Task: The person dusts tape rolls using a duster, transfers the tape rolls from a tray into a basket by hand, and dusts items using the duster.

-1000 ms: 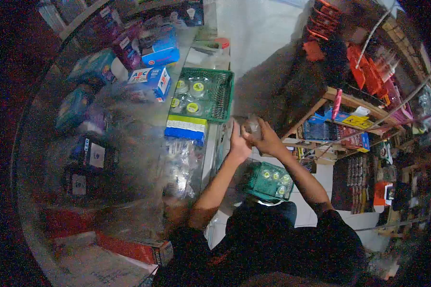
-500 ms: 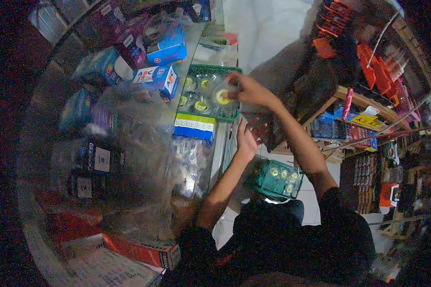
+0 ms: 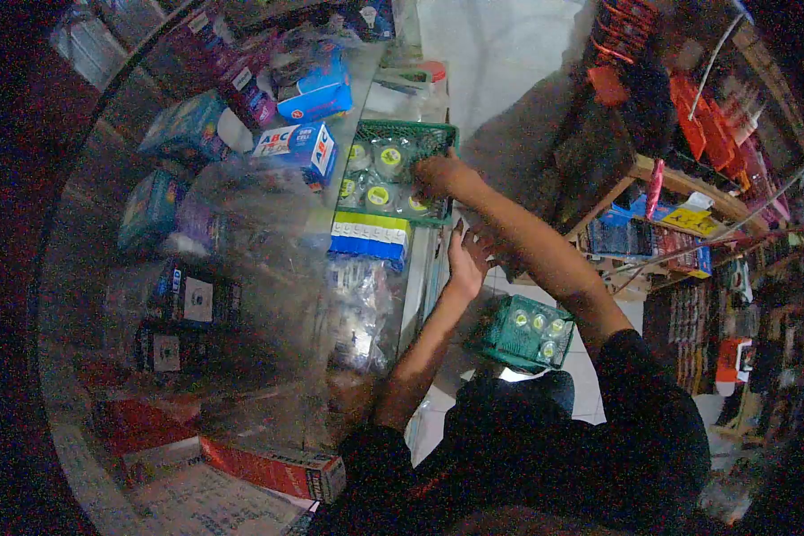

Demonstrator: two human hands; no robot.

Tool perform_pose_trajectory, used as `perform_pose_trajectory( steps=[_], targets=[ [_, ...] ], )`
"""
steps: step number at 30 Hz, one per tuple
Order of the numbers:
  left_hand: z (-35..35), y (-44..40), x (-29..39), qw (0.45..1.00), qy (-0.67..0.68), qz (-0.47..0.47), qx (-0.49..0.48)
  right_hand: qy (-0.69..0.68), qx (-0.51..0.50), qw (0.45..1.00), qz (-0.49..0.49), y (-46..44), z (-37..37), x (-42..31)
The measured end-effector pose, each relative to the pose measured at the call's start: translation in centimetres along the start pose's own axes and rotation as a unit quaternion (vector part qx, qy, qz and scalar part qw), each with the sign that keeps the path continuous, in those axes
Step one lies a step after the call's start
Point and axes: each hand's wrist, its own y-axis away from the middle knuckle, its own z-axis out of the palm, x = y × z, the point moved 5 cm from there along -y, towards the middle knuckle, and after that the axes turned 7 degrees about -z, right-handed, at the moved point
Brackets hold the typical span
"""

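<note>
A green plastic basket (image 3: pixel 453 143) stands at the counter's edge, holding several round clear containers with yellow-green labels on top, such as this round clear container (image 3: pixel 378 196). My right hand (image 3: pixel 438 177) reaches into its right side. The fingers are curled down among the containers, and what they grip, if anything, is hidden. Just below the basket's right corner, my left hand (image 3: pixel 467 261) is raised with fingers apart and nothing in it. A second green basket (image 3: pixel 515 345) sits lower down, near my body, with several similar containers inside.
A blue, white and yellow-green box (image 3: pixel 366 239) lies against the basket's near side. Blue ABC battery boxes (image 3: pixel 308 150) and plastic-wrapped packages crowd the left. A long red box (image 3: pixel 272 469) rests at the lower left. Wooden shelves (image 3: pixel 688 188) with goods stand at right.
My right hand held a round clear container above the basket; now it is lower, at the basket's right side, and that container no longer shows in its fingers. My left hand has hardly moved.
</note>
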Motion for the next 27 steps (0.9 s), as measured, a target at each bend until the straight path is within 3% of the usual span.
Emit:
perform_pose_trajectory(
  steps=[4,7,13,14,16,19,21,22,23,25,27],
  targets=[
    [-0.6,-0.7,-0.4,1.000,0.005,-0.007,-0.012,0.063,0.005,0.996,0.066,0.5,-1.1,-0.3],
    [-0.8,-0.8,-0.7,1.000,0.010,-0.017,-0.019,-0.003,0.171,0.979,0.108,2.8,-4.1,-1.2],
    [-1.6,-1.9,-0.9,0.998,-0.017,-0.031,-0.057,-0.240,0.325,0.914,0.041,12.4,-6.7,-0.8],
    [-1.9,-2.5,-0.9,0.996,-0.004,-0.040,-0.077,-0.291,0.335,0.893,0.079,14.4,-5.4,0.0],
    [-2.1,-2.5,-1.0,0.998,0.006,-0.045,-0.047,-0.386,0.349,0.838,0.164,18.9,-2.0,1.6],
    [-2.3,-2.5,-1.1,0.997,-0.009,-0.065,-0.028,-0.539,0.335,0.713,0.299,26.4,7.4,4.8],
    [-1.5,-1.9,-1.2,0.997,-0.031,-0.069,-0.008,-0.502,0.317,0.703,0.391,32.2,14.5,5.6],
    [-1.5,-1.8,-1.3,0.997,-0.032,-0.071,-0.003,-0.539,0.314,0.673,0.398,34.8,19.8,5.7],
    [-1.7,-1.9,-1.4,0.997,-0.034,-0.073,0.004,-0.555,0.244,0.678,0.415,37.8,24.7,5.3],
    [-1.5,-2.0,-1.4,0.997,-0.038,-0.068,0.007,-0.654,0.179,0.570,0.464,43.0,32.0,2.2],
    [-1.6,-1.7,-1.3,0.997,-0.045,-0.070,0.007,-0.715,0.149,0.542,0.415,47.1,38.2,-1.0]
  ],
)
